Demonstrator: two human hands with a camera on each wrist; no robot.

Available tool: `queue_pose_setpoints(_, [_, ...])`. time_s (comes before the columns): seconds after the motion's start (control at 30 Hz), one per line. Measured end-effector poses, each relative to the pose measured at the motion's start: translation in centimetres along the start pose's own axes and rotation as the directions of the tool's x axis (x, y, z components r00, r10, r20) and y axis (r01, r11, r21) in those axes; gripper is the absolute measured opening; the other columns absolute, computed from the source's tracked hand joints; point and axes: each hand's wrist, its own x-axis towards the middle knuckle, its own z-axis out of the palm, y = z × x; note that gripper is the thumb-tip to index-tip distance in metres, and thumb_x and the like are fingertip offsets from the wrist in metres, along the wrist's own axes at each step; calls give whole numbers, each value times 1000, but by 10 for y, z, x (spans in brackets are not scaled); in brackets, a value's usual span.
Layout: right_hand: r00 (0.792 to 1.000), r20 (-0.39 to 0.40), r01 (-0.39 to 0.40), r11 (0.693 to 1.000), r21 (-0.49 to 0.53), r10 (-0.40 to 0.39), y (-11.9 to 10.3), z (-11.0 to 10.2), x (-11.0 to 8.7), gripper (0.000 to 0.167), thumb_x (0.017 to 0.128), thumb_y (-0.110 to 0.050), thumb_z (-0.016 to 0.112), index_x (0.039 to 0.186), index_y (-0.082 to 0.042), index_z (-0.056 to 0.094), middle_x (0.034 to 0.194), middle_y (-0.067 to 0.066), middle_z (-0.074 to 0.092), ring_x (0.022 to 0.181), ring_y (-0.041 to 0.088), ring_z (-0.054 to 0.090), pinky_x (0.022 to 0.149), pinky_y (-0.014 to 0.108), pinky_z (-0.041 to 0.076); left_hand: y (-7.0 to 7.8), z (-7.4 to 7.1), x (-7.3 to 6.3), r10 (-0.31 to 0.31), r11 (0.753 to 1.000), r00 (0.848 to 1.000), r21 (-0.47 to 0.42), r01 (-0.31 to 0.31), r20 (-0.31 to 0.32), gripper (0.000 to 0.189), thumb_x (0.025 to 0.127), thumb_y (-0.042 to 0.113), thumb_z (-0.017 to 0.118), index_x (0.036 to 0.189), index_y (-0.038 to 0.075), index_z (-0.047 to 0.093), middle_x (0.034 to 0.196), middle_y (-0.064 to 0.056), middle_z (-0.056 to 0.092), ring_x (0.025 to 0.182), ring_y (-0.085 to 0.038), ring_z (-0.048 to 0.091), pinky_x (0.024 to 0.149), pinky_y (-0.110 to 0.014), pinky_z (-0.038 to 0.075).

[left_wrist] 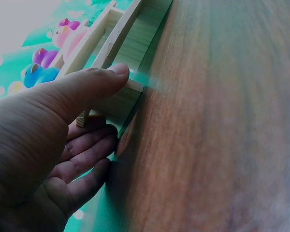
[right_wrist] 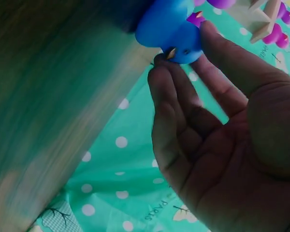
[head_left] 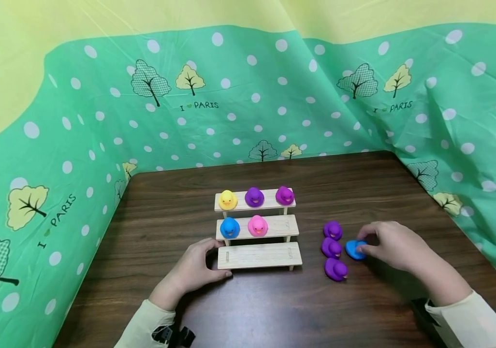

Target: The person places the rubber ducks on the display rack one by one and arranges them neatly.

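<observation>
A three-step wooden stand point(head_left: 260, 256) sits mid-table. My left hand point(head_left: 195, 265) holds the left end of its lowest step, thumb point(left_wrist: 99, 84) at the front and fingers curled behind. On the right, my right hand point(head_left: 398, 245) pinches a blue rubber duck point(head_left: 355, 250) by its head between thumb and fingertips. In the right wrist view the duck's head and beak point(right_wrist: 170, 53) point toward the palm. Just left of that duck, three purple ducks point(head_left: 331, 248) stand in a column on the table.
The top step carries a yellow duck point(head_left: 227, 200), a purple duck point(head_left: 254, 197) and a magenta-purple duck point(head_left: 284, 195). On the middle step are another blue duck point(head_left: 229, 227) and a pink duck point(head_left: 257, 226). Green dotted cloth point(head_left: 239, 125) rises behind the dark wooden table point(head_left: 165, 203).
</observation>
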Motion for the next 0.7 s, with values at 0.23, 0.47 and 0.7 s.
queue_pose_setpoints(0.23, [993, 12, -118, 993, -18, 119, 2, 2, -2, 35, 86, -54, 82, 82, -23, 66, 73, -9, 60, 64, 14, 51, 55, 35, 42, -1, 0, -1, -3, 1000, 1000, 4, 3, -2, 52, 70, 32, 99, 110, 20, 69, 102, 16, 66, 99, -8, 64, 93, -41, 56])
queue_pose_setpoints(0.47, [1000, 4, 1, 994, 109, -2, 12, -2, -6, 40, 78, -32, 93, 111, -17, 77, 116, 7, 74, 112, 38, 67, 90, 59, 54, -1, 0, -1, -9, 1000, 1000, 4, 9, 3, 52, 71, 32, 99, 111, 20, 69, 103, 16, 66, 101, -8, 64, 95, -40, 55])
queue_pose_setpoints(0.7, [999, 9, 49, 991, 127, -51, 20, 2, -7, 33, 77, -23, 94, 107, -24, 80, 116, 1, 75, 113, 34, 68, 93, 54, 54, 0, 0, 0, -7, 1000, 1000, 8, 7, 1, 52, 71, 33, 99, 111, 20, 69, 103, 16, 66, 101, -8, 64, 95, -39, 55])
